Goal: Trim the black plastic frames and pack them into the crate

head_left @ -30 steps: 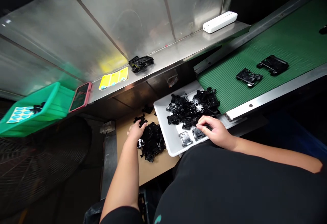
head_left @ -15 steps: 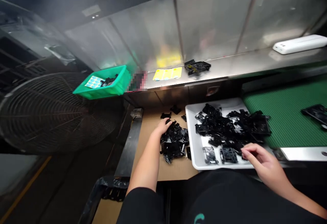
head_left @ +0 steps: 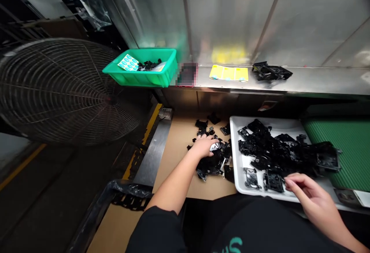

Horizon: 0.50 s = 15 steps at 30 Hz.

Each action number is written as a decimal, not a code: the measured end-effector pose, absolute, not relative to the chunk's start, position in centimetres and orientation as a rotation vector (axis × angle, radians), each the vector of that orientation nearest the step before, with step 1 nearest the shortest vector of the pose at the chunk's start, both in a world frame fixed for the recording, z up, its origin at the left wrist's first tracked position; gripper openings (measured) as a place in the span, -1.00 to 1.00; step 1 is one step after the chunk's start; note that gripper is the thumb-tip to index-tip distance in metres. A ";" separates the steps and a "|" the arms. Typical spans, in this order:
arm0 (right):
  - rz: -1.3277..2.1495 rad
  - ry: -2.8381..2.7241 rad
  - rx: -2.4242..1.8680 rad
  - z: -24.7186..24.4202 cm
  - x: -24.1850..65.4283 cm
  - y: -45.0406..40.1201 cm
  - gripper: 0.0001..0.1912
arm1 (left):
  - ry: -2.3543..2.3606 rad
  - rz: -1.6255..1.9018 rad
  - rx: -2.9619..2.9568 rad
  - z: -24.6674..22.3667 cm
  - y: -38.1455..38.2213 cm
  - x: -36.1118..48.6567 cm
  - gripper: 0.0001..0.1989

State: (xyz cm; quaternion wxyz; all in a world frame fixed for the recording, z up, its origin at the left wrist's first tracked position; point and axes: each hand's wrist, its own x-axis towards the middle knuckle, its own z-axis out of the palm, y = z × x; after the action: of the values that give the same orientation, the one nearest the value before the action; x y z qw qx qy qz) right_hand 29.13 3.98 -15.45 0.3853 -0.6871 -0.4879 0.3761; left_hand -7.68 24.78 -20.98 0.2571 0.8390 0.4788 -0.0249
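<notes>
Heap of black plastic parts [head_left: 212,166], lower centre of the frame: thin, angular, frame-like pieces with cut-outs, matte to slightly glossy, tangled together on smooth brown cardboard [head_left: 177,156]. Left hand [head_left: 203,146] lies over the heap's upper side, fingers spread and bent, beside a shiny silvery piece; cannot tell whether it grips anything. Right hand [head_left: 312,193], lower right, has fingers curled and thumb near the index fingertip, at the near edge of the white tray [head_left: 235,172]; a hold on any part cannot be made out. Tray is smooth, rounded at the corners, and contains more black parts [head_left: 260,139] of like shape, plus two flat rectangular ones along its near side. Ribbed green belt [head_left: 326,131] at right. Brushed-metal shelf [head_left: 313,77] above carries a yellow sheet [head_left: 229,73] in three panels and a black assembly [head_left: 271,72]. Glossy green bin [head_left: 144,79], upper left of centre, holds a sticker sheet [head_left: 128,62] with rows of blue ovals, print too small to read. Wire-ringed fan [head_left: 58,95] at left. Dark shirt [head_left: 254,222], bottom: teal lettering, an "S" legible, remainder cut off.
</notes>
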 end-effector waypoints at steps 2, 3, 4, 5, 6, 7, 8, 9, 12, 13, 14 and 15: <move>0.943 -1.239 -1.779 -15.3 28.8 3.8 -0.63 | 1.378 -0.044 2.246 -21.1 25.4 -9.3 -0.27; 0.930 -1.234 -1.797 -15.3 28.7 3.7 -0.62 | 1.408 -0.029 2.226 -21.2 25.6 -10.1 -0.32; 0.917 -1.228 -1.812 -15.3 28.7 3.5 -0.61 | 1.422 -0.010 2.208 -21.4 25.8 -10.8 -0.35; 0.906 -1.219 -1.825 -15.4 28.7 3.4 -0.61 | 1.420 0.015 2.194 -21.6 25.9 -11.6 -0.38; 0.900 -1.209 -1.835 -15.4 28.7 3.2 -0.61 | 1.410 0.047 2.182 -21.8 26.0 -12.2 -0.40; 0.900 -1.200 -1.842 -15.5 28.8 3.1 -0.61 | 1.401 0.085 2.174 -22.0 26.1 -12.8 -0.41; 0.902 -1.193 -1.845 -15.5 28.8 3.0 -0.61 | 1.404 0.128 2.166 -22.2 26.1 -13.2 -0.41; 0.905 -1.189 -1.846 -15.5 28.8 2.9 -0.62 | 1.421 0.171 2.160 -22.4 26.2 -13.5 -0.42; 0.906 -1.186 -1.845 -15.4 28.7 2.6 -0.64 | 1.497 0.272 2.157 -22.8 25.9 -13.1 -0.40; 0.901 -1.184 -1.847 -15.4 28.6 2.5 -0.64 | 1.500 0.290 2.171 -22.9 25.5 -12.6 -0.39; 0.894 -1.182 -1.849 -15.3 28.6 2.4 -0.65 | 1.483 0.301 2.196 -22.9 24.9 -11.8 -0.37; 0.888 -1.182 -1.851 -15.2 28.5 2.3 -0.65 | 1.446 0.305 2.229 -23.1 24.1 -10.7 -0.36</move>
State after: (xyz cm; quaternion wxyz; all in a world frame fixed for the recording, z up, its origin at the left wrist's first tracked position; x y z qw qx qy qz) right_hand 28.50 2.32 -15.22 0.3769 -0.7238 -0.4621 0.3473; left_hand -10.74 24.14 -23.07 0.2312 0.8109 0.5261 0.1108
